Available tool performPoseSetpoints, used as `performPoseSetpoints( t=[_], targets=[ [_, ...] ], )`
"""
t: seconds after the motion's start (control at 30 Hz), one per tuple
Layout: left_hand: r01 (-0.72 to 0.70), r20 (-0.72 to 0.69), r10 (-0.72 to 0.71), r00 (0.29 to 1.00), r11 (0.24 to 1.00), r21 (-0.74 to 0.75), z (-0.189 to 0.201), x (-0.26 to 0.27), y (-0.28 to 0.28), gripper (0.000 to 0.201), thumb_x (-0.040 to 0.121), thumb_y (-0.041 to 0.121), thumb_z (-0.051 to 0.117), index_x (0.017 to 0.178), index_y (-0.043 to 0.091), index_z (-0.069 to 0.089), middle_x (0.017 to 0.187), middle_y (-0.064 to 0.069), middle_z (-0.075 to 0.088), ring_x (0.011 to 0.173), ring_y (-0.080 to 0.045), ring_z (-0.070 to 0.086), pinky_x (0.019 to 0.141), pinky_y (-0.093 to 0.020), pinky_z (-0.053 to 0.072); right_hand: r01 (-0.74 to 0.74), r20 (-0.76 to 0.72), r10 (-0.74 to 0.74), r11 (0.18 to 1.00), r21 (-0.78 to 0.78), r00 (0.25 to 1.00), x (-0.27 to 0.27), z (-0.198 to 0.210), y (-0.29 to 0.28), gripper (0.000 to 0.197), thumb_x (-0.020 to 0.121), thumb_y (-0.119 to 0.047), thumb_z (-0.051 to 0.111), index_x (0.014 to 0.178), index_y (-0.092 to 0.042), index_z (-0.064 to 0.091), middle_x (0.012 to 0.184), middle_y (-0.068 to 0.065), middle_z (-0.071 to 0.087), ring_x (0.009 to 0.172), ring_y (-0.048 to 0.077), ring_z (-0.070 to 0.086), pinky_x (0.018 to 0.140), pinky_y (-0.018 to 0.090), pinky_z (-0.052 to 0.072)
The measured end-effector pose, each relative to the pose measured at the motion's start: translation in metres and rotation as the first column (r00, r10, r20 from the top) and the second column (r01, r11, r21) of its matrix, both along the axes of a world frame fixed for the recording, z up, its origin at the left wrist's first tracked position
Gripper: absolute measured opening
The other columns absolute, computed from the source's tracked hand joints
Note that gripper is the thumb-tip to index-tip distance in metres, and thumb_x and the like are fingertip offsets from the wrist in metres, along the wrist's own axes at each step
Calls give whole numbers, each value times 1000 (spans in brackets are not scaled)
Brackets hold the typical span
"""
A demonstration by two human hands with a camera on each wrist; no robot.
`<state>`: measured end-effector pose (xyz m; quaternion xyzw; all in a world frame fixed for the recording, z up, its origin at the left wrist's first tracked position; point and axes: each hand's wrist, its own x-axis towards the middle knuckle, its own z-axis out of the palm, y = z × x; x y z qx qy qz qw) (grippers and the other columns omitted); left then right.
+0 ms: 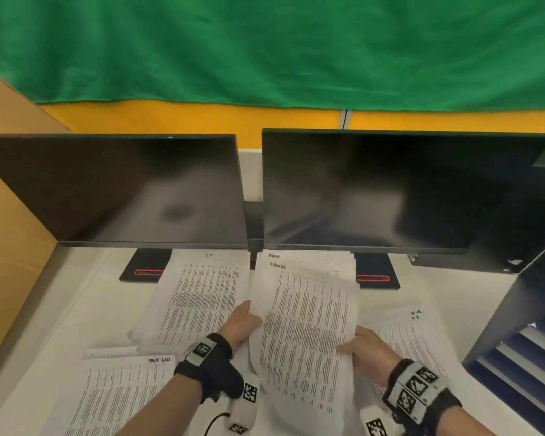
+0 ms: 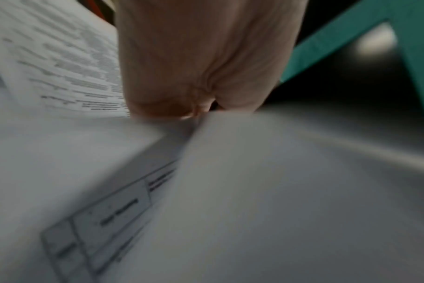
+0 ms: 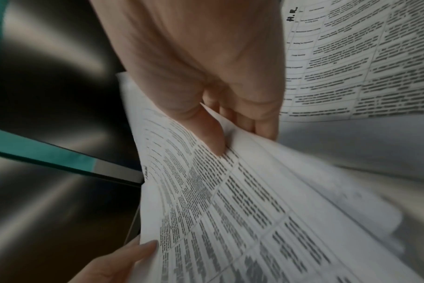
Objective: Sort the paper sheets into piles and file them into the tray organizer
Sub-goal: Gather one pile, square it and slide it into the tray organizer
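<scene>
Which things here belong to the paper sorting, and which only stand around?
For the job:
- held sheets, gripped by left hand and right hand
- paper piles on the desk
- tray organizer

Only around:
- two dark monitors
- green cloth

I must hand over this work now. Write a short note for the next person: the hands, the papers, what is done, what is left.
Left hand and right hand both grip the held sheets, lifted above the desk.
Piles on the desk: IT pile, task-list pile, HR pile, one more pile behind the held sheets.
Done: sorting into piles is well under way.
Left: place the held sheets, then file every pile into the tray organizer on the right.
</scene>
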<state>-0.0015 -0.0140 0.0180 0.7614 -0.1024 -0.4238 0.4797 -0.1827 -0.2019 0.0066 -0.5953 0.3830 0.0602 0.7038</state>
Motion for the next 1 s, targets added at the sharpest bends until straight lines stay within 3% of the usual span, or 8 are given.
performPoseSetpoints(
  t=[0.1,0.17,0.3,0.43,0.57,0.73,0.87,1.0],
  targets=[
    [-42,225,49,973,999,-35,12,-17,2,43,91,0,41,131,17,36,125,8,47,113,-13,48,101,-32,42,78,123,-72,996,-47,990,3,13,9,37,81,13,55,104,-14,65,108,11,71,103,30,66,98,52,48],
    [-67,345,119,931,985,-160,19,-23,4,47,93,3,41,136,19,33,129,2,52,114,-16,53,96,-28,45,145,210,-125,986,-80,970,10,27,12,35,82,11,57,102,-17,63,107,10,71,102,27,67,96,49,49],
    [-120,348,285,893,896,-427,33,-35,4,44,95,0,41,129,27,32,113,12,55,99,4,56,76,-8,50,217,396,-178,975,-56,901,26,51,12,41,79,10,61,115,-11,59,112,10,70,104,26,66,91,46,51],
    [-150,341,366,866,840,-521,39,-42,3,44,95,6,46,112,45,35,111,13,56,98,0,58,77,-20,55,230,455,-169,970,-82,874,34,68,16,33,79,-2,66,110,-3,58,109,14,65,97,24,61,84,41,49],
    [-210,279,429,859,793,-572,43,-39,1,45,93,8,51,115,41,31,109,16,54,97,0,55,66,-13,51,269,484,-206,961,-64,850,37,73,16,24,82,-13,65,104,-3,62,101,8,67,94,20,59,74,29,42],
    [-291,159,479,863,731,-618,55,-34,0,30,94,10,46,109,35,46,103,9,60,91,-6,60,63,-16,48,269,515,-258,962,56,818,42,81,21,24,91,-19,53,112,-13,65,106,4,73,97,18,69,80,33,49],
    [-322,166,508,845,731,-601,49,-40,-3,21,98,21,41,109,36,50,108,3,63,100,-14,62,73,-25,51,333,549,-240,940,-74,800,43,80,29,21,94,-16,51,112,-16,60,107,2,71,97,15,68,76,28,52],
    [-273,292,507,811,769,-578,41,-51,-5,17,100,22,36,109,36,42,108,5,58,97,-9,61,72,-21,52,358,559,-174,903,-238,811,43,75,36,9,91,-15,56,100,-15,55,105,7,64,100,22,62,89,40,51]
  ],
)
